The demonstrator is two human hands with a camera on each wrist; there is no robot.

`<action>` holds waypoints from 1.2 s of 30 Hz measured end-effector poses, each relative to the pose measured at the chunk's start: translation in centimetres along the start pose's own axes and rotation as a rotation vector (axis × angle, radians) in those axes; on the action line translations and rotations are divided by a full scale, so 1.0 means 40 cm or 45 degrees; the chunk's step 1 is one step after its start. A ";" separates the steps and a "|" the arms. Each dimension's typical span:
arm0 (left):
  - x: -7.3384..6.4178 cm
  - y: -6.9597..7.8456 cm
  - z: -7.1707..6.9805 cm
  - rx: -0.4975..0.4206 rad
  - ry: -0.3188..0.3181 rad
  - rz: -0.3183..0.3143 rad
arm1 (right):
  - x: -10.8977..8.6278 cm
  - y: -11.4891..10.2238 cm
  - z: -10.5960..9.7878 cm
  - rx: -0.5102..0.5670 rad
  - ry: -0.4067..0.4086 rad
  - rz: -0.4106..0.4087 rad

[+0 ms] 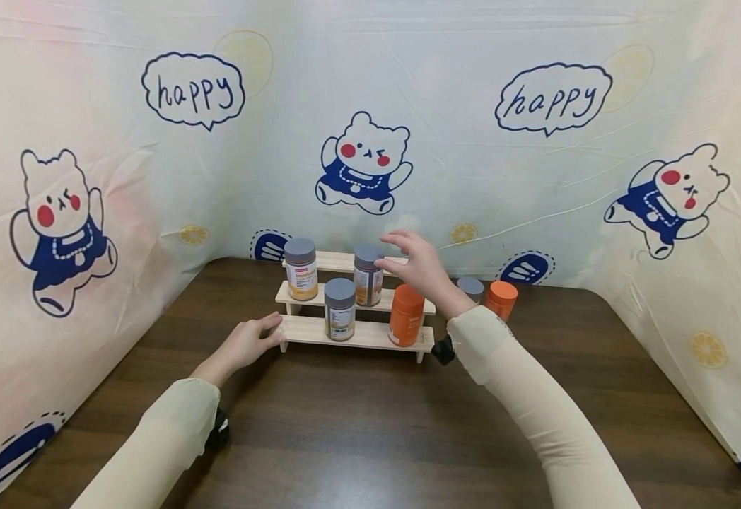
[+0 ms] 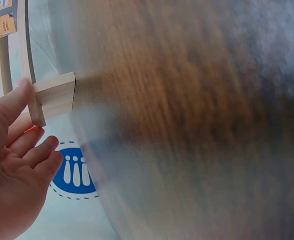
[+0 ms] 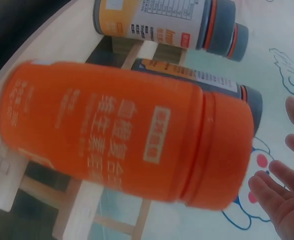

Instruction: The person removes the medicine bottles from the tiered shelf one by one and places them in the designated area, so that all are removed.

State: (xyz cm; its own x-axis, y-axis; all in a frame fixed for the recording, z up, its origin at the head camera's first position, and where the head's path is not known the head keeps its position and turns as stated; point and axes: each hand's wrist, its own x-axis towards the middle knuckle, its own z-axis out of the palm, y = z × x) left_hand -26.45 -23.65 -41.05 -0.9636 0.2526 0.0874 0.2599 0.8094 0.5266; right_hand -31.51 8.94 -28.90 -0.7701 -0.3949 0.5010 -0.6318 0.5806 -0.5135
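A three-step wooden rack (image 1: 310,329) stands on the table. My left hand (image 1: 249,343) pinches the left end of its lowest step; the left wrist view shows the thumb (image 2: 17,97) against the board and fingers behind it. My right hand (image 1: 418,261) is raised with spread fingers beside the grey lid of a supplement bottle (image 1: 368,279) on the middle step, holding nothing. Another grey-lidded bottle (image 1: 301,272) stands left on that step. The lowest step carries a grey-lidded bottle (image 1: 341,314) and an orange bottle (image 1: 406,318), which fills the right wrist view.
Right of the rack, partly behind my right arm, stand a grey-lidded bottle (image 1: 470,288) and an orange bottle (image 1: 501,297). A printed cloth (image 1: 447,155) hangs around the back and sides of the dark wooden table (image 1: 345,424).
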 end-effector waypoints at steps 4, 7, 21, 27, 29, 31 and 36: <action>0.000 0.000 0.000 0.003 0.009 0.009 | 0.007 -0.003 0.018 0.011 -0.018 0.000; 0.000 0.000 0.000 0.002 0.012 0.012 | 0.012 -0.002 0.031 0.022 -0.026 -0.008; 0.001 -0.004 0.002 0.005 0.006 0.010 | 0.022 -0.001 0.072 0.040 -0.104 0.081; 0.001 -0.003 0.001 0.002 0.009 0.017 | 0.024 0.001 0.083 0.102 -0.102 0.150; 0.001 -0.003 0.001 0.005 0.013 0.026 | 0.024 0.001 0.085 0.107 -0.092 0.162; 0.001 -0.003 0.000 0.009 0.018 0.035 | 0.024 0.000 0.087 0.108 -0.080 0.163; 0.001 -0.005 0.001 0.015 0.025 0.040 | 0.023 0.002 0.090 0.107 -0.062 0.158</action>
State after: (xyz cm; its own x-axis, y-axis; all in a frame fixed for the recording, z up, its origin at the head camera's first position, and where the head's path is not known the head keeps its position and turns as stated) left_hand -26.55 -23.78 -41.18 -0.9560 0.2675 0.1206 0.2907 0.8074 0.5134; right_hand -32.60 6.05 -30.98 -0.8449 -0.3591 0.3964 -0.5349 0.5663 -0.6270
